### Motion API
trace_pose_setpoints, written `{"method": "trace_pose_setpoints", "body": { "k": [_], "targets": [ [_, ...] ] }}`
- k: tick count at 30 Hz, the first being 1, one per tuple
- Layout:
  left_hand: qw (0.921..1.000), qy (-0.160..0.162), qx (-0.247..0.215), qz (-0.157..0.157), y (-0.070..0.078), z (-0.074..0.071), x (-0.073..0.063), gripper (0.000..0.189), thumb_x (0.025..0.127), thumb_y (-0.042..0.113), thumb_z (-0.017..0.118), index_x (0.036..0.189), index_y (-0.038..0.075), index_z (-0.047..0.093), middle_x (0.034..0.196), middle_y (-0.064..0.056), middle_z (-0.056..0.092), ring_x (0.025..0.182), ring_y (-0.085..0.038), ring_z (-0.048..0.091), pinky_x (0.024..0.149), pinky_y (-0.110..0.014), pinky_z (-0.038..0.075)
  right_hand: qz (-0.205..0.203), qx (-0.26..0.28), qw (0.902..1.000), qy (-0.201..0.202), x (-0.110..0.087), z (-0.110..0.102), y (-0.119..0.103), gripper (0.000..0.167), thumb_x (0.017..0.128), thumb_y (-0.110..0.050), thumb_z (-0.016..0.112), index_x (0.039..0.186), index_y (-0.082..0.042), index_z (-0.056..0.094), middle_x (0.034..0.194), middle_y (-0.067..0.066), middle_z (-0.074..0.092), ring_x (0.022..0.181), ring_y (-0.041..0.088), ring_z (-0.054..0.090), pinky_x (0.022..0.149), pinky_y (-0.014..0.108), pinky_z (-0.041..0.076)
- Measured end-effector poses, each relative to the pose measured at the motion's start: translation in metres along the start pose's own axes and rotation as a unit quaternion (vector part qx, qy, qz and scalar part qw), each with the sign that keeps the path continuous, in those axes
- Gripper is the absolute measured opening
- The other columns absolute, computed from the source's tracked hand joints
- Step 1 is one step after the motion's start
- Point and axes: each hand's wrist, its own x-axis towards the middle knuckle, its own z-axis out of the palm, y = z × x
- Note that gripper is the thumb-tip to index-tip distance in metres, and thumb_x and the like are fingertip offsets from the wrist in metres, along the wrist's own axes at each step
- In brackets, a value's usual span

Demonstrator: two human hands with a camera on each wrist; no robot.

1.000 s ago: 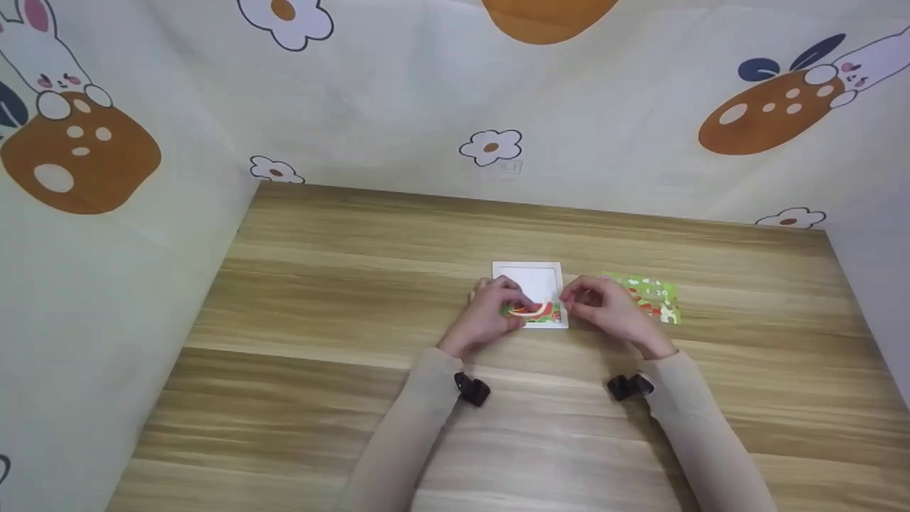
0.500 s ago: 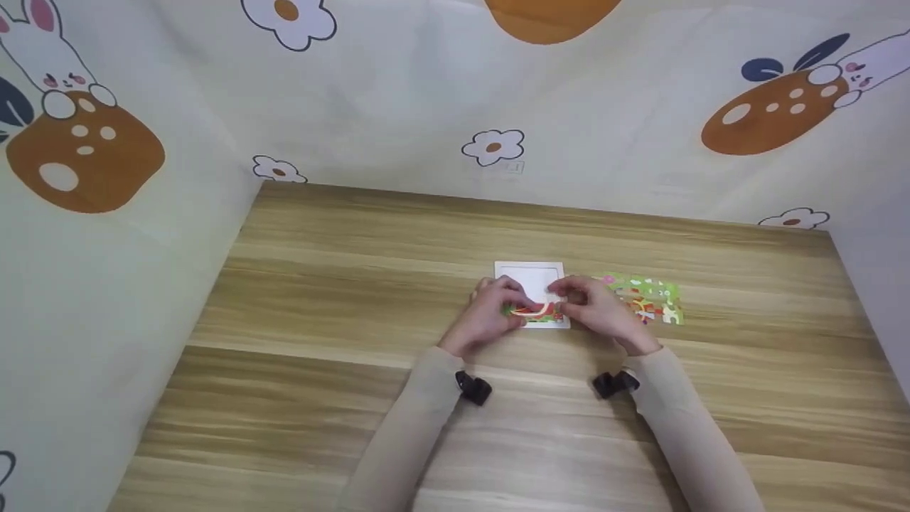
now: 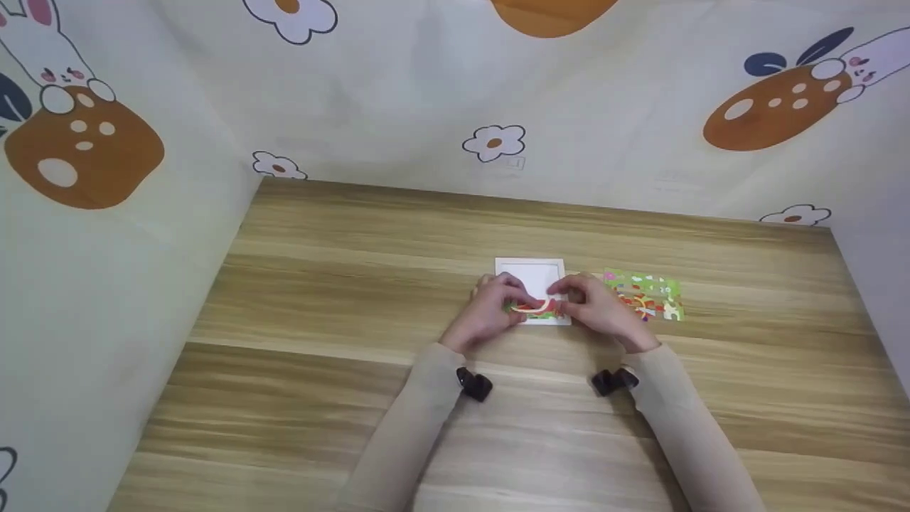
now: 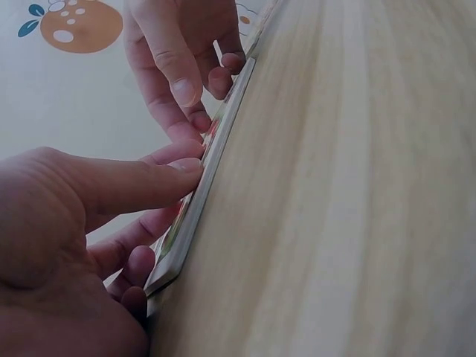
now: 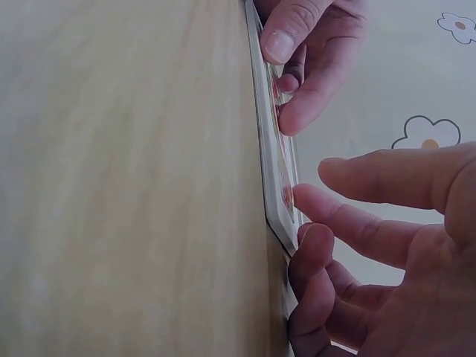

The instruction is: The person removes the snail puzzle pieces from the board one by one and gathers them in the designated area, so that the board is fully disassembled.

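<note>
Left hand point(image 3: 490, 307) on the frame, bent fingers holding its left side, thumb point(image 4: 190, 165) at the near rim! Between the two grips lies that white, square, shallow frame point(image 3: 532, 279), flat on the brown wood-grain table point(image 3: 320, 284), a red, green and cream picture strip point(image 3: 542, 307) along its near side. Right hand point(image 3: 601, 306) at the opposite edge, grasping nothing that shows: the right wrist view catches its index fingertip point(image 5: 300, 195) touching the strip's end, thumb point(image 5: 335, 175) lifted clear (a gap hard to make out from the head). The head view gives us the green, red and white jigsaw pieces point(image 3: 661, 290) just right of the right hand; the left wrist view shows how thin the frame is, edge-on. Beyond both hands, under a white cartoon flower point(image 3: 494, 144) on the wall, a small pale mark point(image 3: 516, 163), too faint to read
</note>
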Motion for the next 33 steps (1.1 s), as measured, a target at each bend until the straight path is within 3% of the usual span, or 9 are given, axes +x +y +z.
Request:
{"method": "trace_pose_setpoints", "body": {
  "k": [10,17,21,26,33],
  "targets": [
    [0.9998,-0.006,-0.011,-0.013,0.0005,-0.0007,0.0007,0.026,0.079,0.005,0.075,0.102,0.017,0.076,0.11,0.002,0.056,0.11,-0.02,0.04,0.098,-0.041,0.024,-0.016,0.024,0.9995,-0.007,0.0006,-0.0008,0.0007,0.026,0.087,0.001,0.064,0.112,0.006,0.062,0.088,0.011,0.057,0.065,0.012,0.05,0.056,0.022,0.039],
    [0.9998,-0.008,-0.006,-0.017,0.0014,-0.0011,0.0005,0.026,0.079,0.006,0.075,0.102,0.017,0.077,0.113,0.001,0.056,0.113,-0.021,0.039,0.099,-0.041,0.024,-0.027,0.037,0.999,0.0,-0.0008,0.0006,0.0018,0.028,0.085,0.007,0.061,0.113,0.01,0.059,0.105,0.022,0.06,0.075,0.018,0.051,0.061,0.021,0.041],
    [0.9996,-0.01,-0.01,-0.022,0.0019,-0.0015,0.0005,0.025,0.08,0.007,0.074,0.103,0.018,0.076,0.111,0.003,0.056,0.112,-0.02,0.039,0.099,-0.041,0.024,-0.032,0.05,0.9982,0.002,-0.0008,0.0011,0.0034,0.028,0.084,0.013,0.057,0.112,0.014,0.057,0.105,0.027,0.059,0.08,0.027,0.054,0.065,0.022,0.043],
    [0.9996,-0.011,-0.015,-0.02,0.0012,-0.0014,0.0003,0.025,0.08,0.006,0.074,0.102,0.017,0.076,0.109,0.003,0.055,0.111,-0.02,0.039,0.098,-0.041,0.024,-0.041,0.065,0.9971,-0.001,-0.0016,0.0002,0.0043,0.031,0.083,0.015,0.054,0.112,0.01,0.058,0.104,0.022,0.06,0.087,0.028,0.056,0.071,0.022,0.044],
    [0.9997,-0.013,-0.004,-0.021,-0.0009,-0.001,0.0016,0.026,0.08,0.005,0.074,0.103,0.017,0.077,0.111,0.003,0.055,0.113,-0.022,0.038,0.096,-0.042,0.025,-0.061,0.084,0.9946,0.001,-0.0028,-0.0016,0.0026,0.031,0.082,0.016,0.054,0.11,0.008,0.06,0.097,0.017,0.059,0.084,0.024,0.054,0.071,0.023,0.043]
  ]
}}
